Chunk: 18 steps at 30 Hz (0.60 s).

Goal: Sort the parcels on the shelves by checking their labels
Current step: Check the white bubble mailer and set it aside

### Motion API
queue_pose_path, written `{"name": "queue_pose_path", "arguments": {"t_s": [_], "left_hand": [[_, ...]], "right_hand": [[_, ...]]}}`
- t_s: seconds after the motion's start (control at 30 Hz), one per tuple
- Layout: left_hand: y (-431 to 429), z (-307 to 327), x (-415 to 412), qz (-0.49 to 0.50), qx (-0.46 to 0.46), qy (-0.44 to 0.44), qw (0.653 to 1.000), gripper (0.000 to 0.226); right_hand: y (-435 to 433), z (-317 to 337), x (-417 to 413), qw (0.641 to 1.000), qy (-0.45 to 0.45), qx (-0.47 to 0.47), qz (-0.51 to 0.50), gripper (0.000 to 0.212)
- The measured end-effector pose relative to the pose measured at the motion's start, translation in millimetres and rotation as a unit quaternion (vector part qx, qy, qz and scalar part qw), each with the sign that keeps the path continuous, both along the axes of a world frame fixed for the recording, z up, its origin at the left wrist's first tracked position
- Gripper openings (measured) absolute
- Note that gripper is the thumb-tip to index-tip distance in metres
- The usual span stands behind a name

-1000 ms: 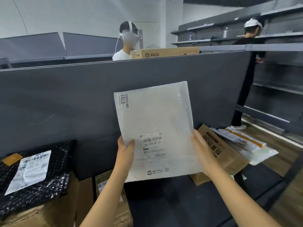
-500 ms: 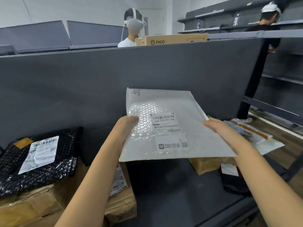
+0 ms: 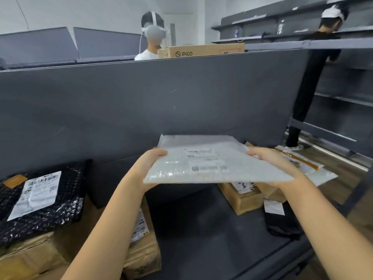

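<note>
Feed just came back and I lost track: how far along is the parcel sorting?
Done: nothing shows which parcels are already sorted. In hand: the white bubble mailer, held nearly flat and label up by the left grip and right grip at its side edges, above the shelf. Left: setting it down, then likely the black-wrapped parcel, the brown box and the white mailers, whose labels may be unchecked.

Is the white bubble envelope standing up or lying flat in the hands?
Nearly flat. The white bubble envelope lies almost level, label facing up, while the left hand and right hand grip its side edges.
</note>
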<state>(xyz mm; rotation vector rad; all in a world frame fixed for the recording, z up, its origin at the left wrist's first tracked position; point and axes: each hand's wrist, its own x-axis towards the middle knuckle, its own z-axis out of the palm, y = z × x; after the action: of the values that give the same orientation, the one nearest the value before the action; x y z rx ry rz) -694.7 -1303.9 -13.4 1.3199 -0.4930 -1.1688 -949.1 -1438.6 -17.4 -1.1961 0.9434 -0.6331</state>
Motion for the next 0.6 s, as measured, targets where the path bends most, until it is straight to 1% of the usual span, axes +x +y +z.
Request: {"name": "queue_pose_path", "arguments": {"t_s": [0.03, 0.07, 0.1, 0.17, 0.23, 0.3, 0.4, 0.43, 0.53, 0.6], "left_hand": [[-0.9, -4.0, 3.8, 0.003, 0.002, -0.047, 0.999, 0.040], [-0.9, -5.3, 6.1, 0.000, -0.006, -0.074, 0.997, 0.050], [-0.4, -8.8, 6.8, -0.016, -0.015, -0.097, 0.995, 0.059], [2.0, -15.0, 4.0, -0.012, -0.032, -0.115, 0.993, 0.073], [3.1, -26.2, 1.4, 0.008, -0.044, -0.139, 0.989, 0.078], [0.7, -34.5, -1.1, 0.028, -0.032, -0.157, 0.987, 0.077], [-10.3, -49.2, -1.5, 0.073, 0.040, -0.193, 0.978, 0.063], [-13.7, -54.2, -1.4, 0.084, 0.059, -0.188, 0.977, 0.059], [-19.2, -65.7, -6.2, 0.102, 0.054, -0.118, 0.986, 0.052], [-17.8, -67.8, -13.2, 0.101, 0.051, -0.062, 0.992, 0.043]], "right_hand": [[-2.3, -0.2, -3.2, 0.999, 0.018, -0.037, 0.014, 0.016], [-0.6, 2.9, -3.4, 0.996, 0.038, -0.073, 0.023, 0.022], [0.5, 4.2, -2.0, 0.994, 0.048, -0.094, 0.020, 0.033], [0.8, -0.5, -0.8, 0.993, 0.036, -0.112, 0.001, 0.053], [9.0, -5.6, 0.2, 0.990, 0.019, -0.140, 0.006, 0.061], [18.3, -11.5, 1.8, 0.988, -0.003, -0.155, 0.003, 0.062], [35.1, -13.5, 8.5, 0.983, -0.032, -0.179, 0.007, 0.070], [45.0, -11.6, 11.6, 0.979, -0.035, -0.198, 0.016, 0.071], [86.9, -3.9, 26.5, 0.951, -0.041, -0.296, 0.076, 0.073], [112.4, -1.8, 38.3, 0.930, -0.025, -0.350, 0.106, 0.073]]}}
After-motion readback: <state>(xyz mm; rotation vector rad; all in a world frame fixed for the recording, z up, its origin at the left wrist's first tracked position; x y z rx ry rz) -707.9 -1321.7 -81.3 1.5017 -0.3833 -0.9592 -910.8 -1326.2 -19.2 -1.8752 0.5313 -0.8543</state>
